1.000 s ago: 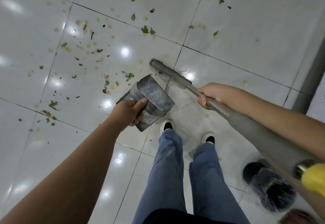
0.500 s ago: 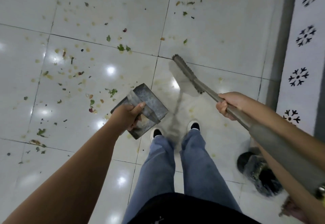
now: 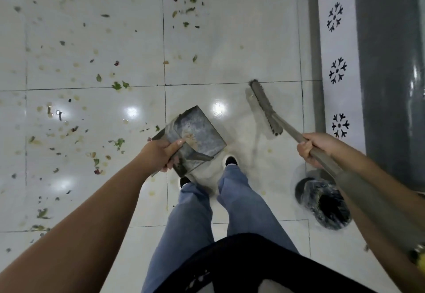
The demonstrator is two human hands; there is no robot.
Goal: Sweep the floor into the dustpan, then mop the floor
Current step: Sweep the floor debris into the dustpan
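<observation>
Swung rightward since earlier, broom (image 3: 266, 108) stays gripped by right hand (image 3: 316, 147); left hand (image 3: 161, 154) grips metal dustpan (image 3: 195, 136) above littered floor (image 3: 207, 39).

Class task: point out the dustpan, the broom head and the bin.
dustpan (image 3: 197, 131): head view, inner metal plate.
broom head (image 3: 264, 106): head view, middle of bristle block.
bin (image 3: 322, 203): head view, dark liner inside rim.

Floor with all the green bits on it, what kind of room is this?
Probably a kitchen or eating area indoors. The glossy white tiled floor is littered with leaf scraps, a lined bin stands nearby, and patterned wall tiles run along the side.
</observation>
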